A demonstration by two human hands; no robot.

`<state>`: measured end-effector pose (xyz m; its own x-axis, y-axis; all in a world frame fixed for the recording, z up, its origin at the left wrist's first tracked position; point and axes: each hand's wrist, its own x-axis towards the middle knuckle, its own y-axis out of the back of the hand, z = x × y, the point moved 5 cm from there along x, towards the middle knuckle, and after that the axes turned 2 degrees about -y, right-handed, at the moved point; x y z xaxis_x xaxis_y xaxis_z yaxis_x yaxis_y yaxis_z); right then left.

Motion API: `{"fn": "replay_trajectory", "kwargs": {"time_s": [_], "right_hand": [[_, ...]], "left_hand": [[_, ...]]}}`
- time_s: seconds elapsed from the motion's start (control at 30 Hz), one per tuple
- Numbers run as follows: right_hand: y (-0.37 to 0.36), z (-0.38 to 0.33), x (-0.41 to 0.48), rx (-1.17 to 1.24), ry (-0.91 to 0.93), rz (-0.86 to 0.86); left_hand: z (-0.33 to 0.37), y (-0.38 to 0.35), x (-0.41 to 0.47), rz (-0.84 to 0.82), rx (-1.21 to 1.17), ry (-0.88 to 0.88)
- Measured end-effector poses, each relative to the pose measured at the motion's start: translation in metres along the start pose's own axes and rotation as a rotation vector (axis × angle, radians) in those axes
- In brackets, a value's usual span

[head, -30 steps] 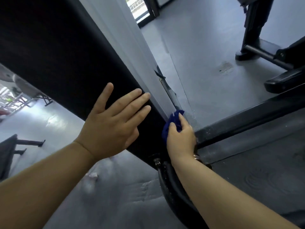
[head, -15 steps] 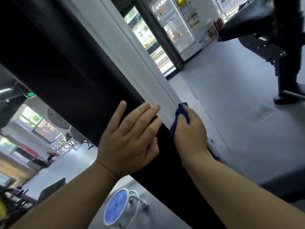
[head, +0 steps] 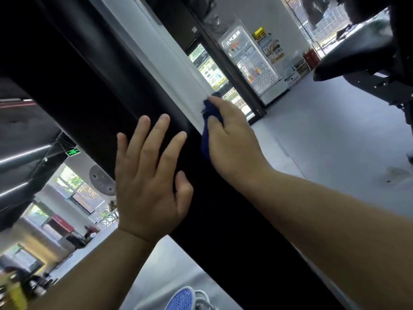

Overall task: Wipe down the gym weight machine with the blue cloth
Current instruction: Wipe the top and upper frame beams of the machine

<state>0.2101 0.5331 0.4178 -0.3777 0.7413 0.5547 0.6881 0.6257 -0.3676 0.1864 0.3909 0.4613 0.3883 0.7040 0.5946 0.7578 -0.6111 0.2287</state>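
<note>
Soft, bunched blue cloth (head: 208, 133), dark in tone, lies on the machine's upright post (head: 85, 70), at the edge where the smooth black face meets a flat white panel (head: 174, 70). Right hand (head: 232, 139) covers it, fingers curled over the wad, pressing it to the post. Left hand (head: 147, 182) is just beside, flat on the black face, fingers straight and spread, holding nothing. The post is broad and matte and crosses the view on a diagonal.

Beyond:
- smooth pale grey floor (head: 324, 142)
- lit glass-door drinks fridge (head: 254, 61) at the far wall
- black padded seat (head: 357, 54), upper right
- green exit sign (head: 73, 151), left
- round blue-and-white fan (head: 182, 298), bottom edge
</note>
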Motion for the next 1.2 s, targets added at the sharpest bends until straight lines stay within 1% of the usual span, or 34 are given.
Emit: {"fn": "replay_trajectory", "kwargs": {"time_s": [0.07,0.13,0.17,0.27,0.33,0.47,0.5,0.57,0.63,0.7,0.77,0.83,0.93,0.97,1.0,1.03,1.1,1.17,1.2], "right_hand": [[-0.012,-0.028,0.024,-0.009,0.119,-0.041],[-0.008,-0.022,0.025,-0.024,0.144,-0.010],[-0.002,-0.008,0.014,-0.022,0.117,0.015],[0.018,0.031,-0.029,-0.035,-0.055,0.082],[0.017,0.030,-0.026,-0.062,-0.091,0.070],[-0.011,-0.034,0.020,-0.077,0.103,0.011],[-0.016,-0.041,0.025,-0.069,0.150,0.014],[-0.014,-0.032,0.019,-0.057,0.197,0.043],[0.001,0.003,-0.006,-0.058,0.126,0.097],[0.020,0.038,-0.038,-0.055,-0.031,0.132],[0.028,0.053,-0.052,-0.055,-0.141,0.118],[0.024,0.043,-0.034,-0.065,-0.126,0.073],[0.012,0.018,-0.014,-0.076,-0.005,0.016],[0.014,0.023,-0.020,-0.088,0.019,0.023],[0.021,0.038,-0.033,-0.102,0.006,0.045],[0.031,0.059,-0.054,-0.108,-0.050,0.072],[0.060,0.108,-0.103,-0.114,-0.253,0.128],[0.082,0.148,-0.138,-0.110,-0.495,0.169],[0.087,0.157,-0.144,-0.095,-0.579,0.175]], "left_hand": [[0.000,0.000,0.000,0.011,-0.014,0.004],[0.000,0.001,-0.001,0.022,-0.025,0.004],[0.000,0.001,0.000,0.025,-0.027,0.003],[0.000,-0.001,0.000,0.032,-0.025,-0.009],[0.001,-0.001,-0.002,0.040,-0.011,-0.034],[0.002,0.000,-0.004,0.045,-0.021,-0.043],[0.002,0.000,-0.004,0.046,-0.025,-0.044],[0.002,0.000,-0.004,0.039,-0.013,-0.049],[0.002,-0.001,-0.004,0.032,0.006,-0.047],[0.003,-0.001,-0.004,0.030,0.010,-0.053],[0.005,0.000,-0.004,0.022,0.023,-0.096],[0.006,-0.001,-0.002,0.004,0.030,-0.163],[0.005,0.000,-0.003,-0.033,0.032,-0.202],[0.008,-0.001,-0.004,-0.051,0.029,-0.225],[0.015,-0.002,-0.007,-0.083,0.023,-0.266],[0.026,-0.005,-0.011,-0.118,0.016,-0.317],[0.051,-0.012,-0.017,-0.166,0.017,-0.369],[0.066,-0.016,-0.018,-0.183,0.040,-0.332],[0.068,-0.017,-0.018,-0.197,0.051,-0.305]]}}
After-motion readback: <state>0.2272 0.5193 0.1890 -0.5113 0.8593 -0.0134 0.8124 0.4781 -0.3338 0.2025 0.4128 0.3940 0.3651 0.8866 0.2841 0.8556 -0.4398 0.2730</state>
